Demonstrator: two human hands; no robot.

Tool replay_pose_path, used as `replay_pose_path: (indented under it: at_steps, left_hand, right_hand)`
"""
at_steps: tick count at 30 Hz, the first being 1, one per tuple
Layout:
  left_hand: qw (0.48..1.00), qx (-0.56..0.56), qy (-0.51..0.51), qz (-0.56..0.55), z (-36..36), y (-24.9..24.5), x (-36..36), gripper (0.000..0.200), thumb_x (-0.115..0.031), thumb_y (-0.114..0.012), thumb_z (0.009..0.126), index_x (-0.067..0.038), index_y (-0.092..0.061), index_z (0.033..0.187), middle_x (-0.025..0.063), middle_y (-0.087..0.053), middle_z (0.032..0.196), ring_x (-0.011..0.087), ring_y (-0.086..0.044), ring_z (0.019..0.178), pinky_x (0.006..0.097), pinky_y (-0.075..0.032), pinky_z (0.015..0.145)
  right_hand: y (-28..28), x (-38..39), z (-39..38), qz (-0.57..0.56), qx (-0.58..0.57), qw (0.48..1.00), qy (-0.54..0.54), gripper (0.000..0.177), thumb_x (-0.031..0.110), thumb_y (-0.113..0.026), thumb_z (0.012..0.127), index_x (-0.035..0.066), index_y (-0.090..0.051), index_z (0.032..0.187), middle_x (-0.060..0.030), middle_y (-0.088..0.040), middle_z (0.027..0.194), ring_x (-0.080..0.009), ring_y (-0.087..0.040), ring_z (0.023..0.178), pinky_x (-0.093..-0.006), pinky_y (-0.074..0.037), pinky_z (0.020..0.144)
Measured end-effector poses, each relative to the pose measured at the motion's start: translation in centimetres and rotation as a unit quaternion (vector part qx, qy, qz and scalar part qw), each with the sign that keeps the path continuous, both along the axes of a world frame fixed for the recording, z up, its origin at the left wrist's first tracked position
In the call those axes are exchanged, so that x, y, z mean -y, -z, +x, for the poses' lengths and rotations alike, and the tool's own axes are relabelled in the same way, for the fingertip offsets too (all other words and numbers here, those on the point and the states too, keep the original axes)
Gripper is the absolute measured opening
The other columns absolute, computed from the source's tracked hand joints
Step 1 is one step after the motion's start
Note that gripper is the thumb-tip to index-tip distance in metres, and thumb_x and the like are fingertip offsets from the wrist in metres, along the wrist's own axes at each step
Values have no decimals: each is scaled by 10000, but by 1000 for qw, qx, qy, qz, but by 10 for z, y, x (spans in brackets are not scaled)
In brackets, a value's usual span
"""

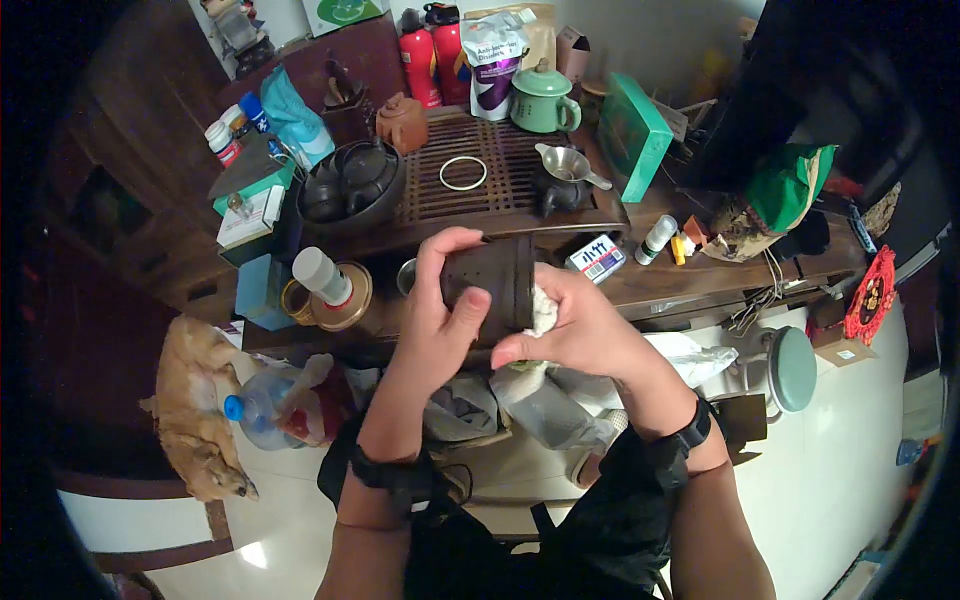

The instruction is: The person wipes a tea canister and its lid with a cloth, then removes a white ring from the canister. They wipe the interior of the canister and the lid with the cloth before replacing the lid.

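Observation:
My left hand (440, 310) grips a dark brown cylindrical container (490, 285), fingers over its top and thumb across its side. My right hand (575, 325) presses a white cloth (543, 308) against the container's right end. Both hands are held over the near edge of a dark wooden tea table (660, 280). Black bands sit on both wrists.
A slatted tea tray (450, 190) holds a white ring (463, 172), a strainer (567, 162) and a dark bowl of teaware (352, 185). A green lidded mug (542, 98), red flasks (420, 55), a green box (632, 135) and a white-capped bottle (322, 275) stand around. A dog (200, 405) lies at the left.

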State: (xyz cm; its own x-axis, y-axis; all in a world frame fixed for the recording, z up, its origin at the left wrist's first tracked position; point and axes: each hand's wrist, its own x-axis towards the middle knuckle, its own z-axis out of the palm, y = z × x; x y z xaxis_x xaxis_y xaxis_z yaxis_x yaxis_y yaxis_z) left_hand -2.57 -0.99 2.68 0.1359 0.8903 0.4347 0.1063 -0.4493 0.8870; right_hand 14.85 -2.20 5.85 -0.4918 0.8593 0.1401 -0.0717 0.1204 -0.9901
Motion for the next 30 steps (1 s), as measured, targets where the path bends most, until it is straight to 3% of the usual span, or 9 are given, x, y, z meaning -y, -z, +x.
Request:
replay_pose_path:
  at_steps: [4, 9, 12, 14, 16, 18, 21, 22, 30]
  left_hand:
    - [995, 85, 28, -49, -1, 0, 2, 382, -397, -523, 955, -69, -503, 1149, 50, -542, 1026, 112, -530, 786, 228, -448, 622]
    - [909, 168, 44, -379, 4, 1, -3, 488, -565, -409, 944, -122, -561, 1081, -17, -564, 715, 49, -425, 434, 194, -230, 337]
    - [894, 190, 64, -402, 4, 13, -6, 500, -575, -424, 935, -119, -560, 1087, -14, -571, 730, 39, -417, 431, 185, -205, 337]
    - [883, 241, 81, -395, -13, 32, -19, 493, -568, -434, 934, -120, -563, 1094, -1, -608, 777, 68, -506, 499, 204, -319, 376]
    - [846, 348, 34, -403, -12, 25, -22, 458, -534, -471, 930, -120, -582, 1091, 47, -673, 918, 164, -660, 764, 316, -549, 625]
    - [791, 412, 161, -422, -30, 26, -25, 442, -511, -501, 925, -109, -597, 1081, 82, -679, 1008, 226, -654, 961, 409, -539, 850]
    - [745, 479, 240, -397, -30, 27, -25, 456, -502, -513, 923, -80, -600, 1071, 95, -677, 1006, 235, -661, 920, 400, -552, 822]
    - [746, 478, 252, -390, -28, 26, -24, 465, -502, -508, 925, -71, -599, 1071, 99, -677, 1001, 236, -662, 915, 399, -553, 820]
    - [757, 408, 391, -328, -23, 22, -29, 512, -505, -448, 951, -25, -594, 1052, 121, -673, 978, 228, -666, 885, 376, -550, 808]
  right_hand:
    - [1, -4, 6, 365, 194, 910, -20, 419, 244, -818, 668, 113, -606, 1005, -71, -623, 871, -277, -606, 968, -580, -215, 1097]
    - [-8, 4, 7, 465, 426, 776, -1, 165, 45, -631, 703, 121, -610, 847, -26, -580, 755, -230, -643, 845, -561, -156, 1150]
    - [-21, 14, 13, 467, 427, 775, 3, 206, 22, -580, 725, 126, -645, 892, -24, -610, 795, -230, -647, 873, -531, -154, 1160]
    - [-38, 13, 30, 435, 370, 821, -4, 370, 5, -646, 707, 133, -655, 1054, -52, -662, 954, -237, -650, 934, -477, -284, 1106]
    - [-51, 10, 54, 391, 295, 872, 17, 472, 8, -690, 704, 132, -633, 1155, -74, -672, 1043, -236, -651, 964, -440, -382, 1043]
    - [-62, 8, 76, 354, 237, 900, 96, 519, 32, -756, 715, 73, -590, 1205, -85, -671, 1079, -202, -645, 969, -365, -471, 916]
    - [-60, 8, 81, 128, -10, 972, 197, 454, 63, -755, 771, 0, -573, 1182, -55, -656, 1045, -142, -600, 982, -288, -464, 882]
    - [-55, 2, 84, 164, -23, 966, 197, 414, 23, -724, 804, 4, -573, 1188, -60, -667, 1035, -124, -616, 948, -264, -520, 808]
    - [-41, -8, 79, 143, 11, 964, 224, 391, 13, -722, 802, 8, -581, 1167, -56, -666, 1025, -111, -611, 912, -258, -498, 806]
